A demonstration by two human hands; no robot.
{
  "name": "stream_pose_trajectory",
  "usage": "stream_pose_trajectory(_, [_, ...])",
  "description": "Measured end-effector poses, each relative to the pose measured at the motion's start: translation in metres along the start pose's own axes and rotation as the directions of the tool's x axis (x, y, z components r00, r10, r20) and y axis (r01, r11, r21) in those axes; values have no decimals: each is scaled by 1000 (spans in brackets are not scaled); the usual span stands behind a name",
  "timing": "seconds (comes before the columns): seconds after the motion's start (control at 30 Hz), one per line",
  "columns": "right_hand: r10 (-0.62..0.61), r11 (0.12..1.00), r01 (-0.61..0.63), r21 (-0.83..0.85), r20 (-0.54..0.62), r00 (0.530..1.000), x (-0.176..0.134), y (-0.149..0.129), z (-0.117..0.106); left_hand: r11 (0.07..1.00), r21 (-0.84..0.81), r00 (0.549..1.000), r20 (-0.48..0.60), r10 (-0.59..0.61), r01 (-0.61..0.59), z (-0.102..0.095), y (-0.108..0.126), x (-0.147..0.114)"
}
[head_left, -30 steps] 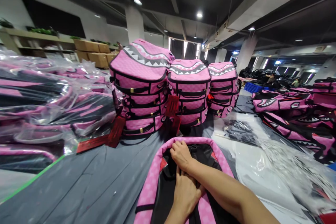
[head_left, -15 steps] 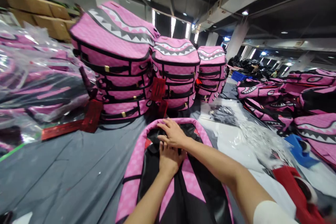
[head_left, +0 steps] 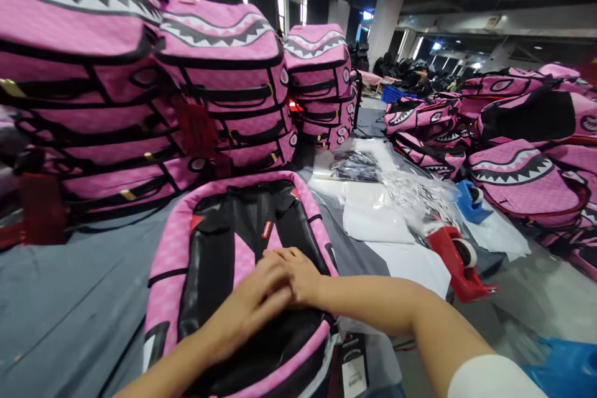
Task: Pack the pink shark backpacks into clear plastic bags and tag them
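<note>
A pink and black backpack (head_left: pixel 160 261) lies on its front on the grey-covered table, straps and black back panel facing up, with a small red label near its top. My left hand (head_left: pixel 265 286) is over the middle of the straps, fingers loosely stretched and thumb apart, overlapping my right hand. My right hand (head_left: pixel 301 277) rests on the back panel with its fingers laid across the straps; their tips are partly hidden by the left hand. A hang tag with a barcode (head_left: pixel 354 367) shows beside the backpack's lower right side.
Tall stacks of pink shark-mouth backpacks (head_left: pixel 219 84) stand behind. To the right are clear plastic bags (head_left: pixel 415 196), white sheets (head_left: pixel 377 221), a red tape dispenser (head_left: pixel 450 261) and a blue tape dispenser (head_left: pixel 471 199). More pink backpacks (head_left: pixel 517 177) are piled beyond them.
Both hands have slid from the top of the backpack down to the middle of its back panel. The view has turned right, and the backpack's lower end now shows.
</note>
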State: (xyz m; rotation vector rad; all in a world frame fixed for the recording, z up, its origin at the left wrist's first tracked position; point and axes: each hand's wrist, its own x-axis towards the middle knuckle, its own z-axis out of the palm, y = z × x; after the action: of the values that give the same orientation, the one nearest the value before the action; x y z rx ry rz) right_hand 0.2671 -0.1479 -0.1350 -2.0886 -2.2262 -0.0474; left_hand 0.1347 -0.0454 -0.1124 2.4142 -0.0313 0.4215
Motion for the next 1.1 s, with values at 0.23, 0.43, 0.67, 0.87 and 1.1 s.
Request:
stream_pose_trajectory(0.23, [461, 736, -323, 595, -92, 883, 10, 6, -3, 875, 373, 951, 150, 271, -309, 48, -2, -34])
stream_pose_trajectory(0.43, [-188, 850, 261, 457, -198, 962, -16, 1, -47, 835, 544, 996, 6, 89, -78, 43, -23, -33])
stream_pose_trajectory(0.67, [-817, 563, 780, 275, 42, 575, -3, -12, -8, 792, 611, 994, -98, 44, 25, 31, -44, -26])
stream_pose_trajectory(0.87, [-771, 628, 759, 172, 11, 636, 10, 3, 30, 621, 679, 897, -432, -95, 392, 42, -46, -23])
stream_pose_trajectory(1.1, [-729, 685, 728, 39, 33, 684, -29, -22, 21, 519, 720, 881, -298, -367, 460, 61, -8, -34])
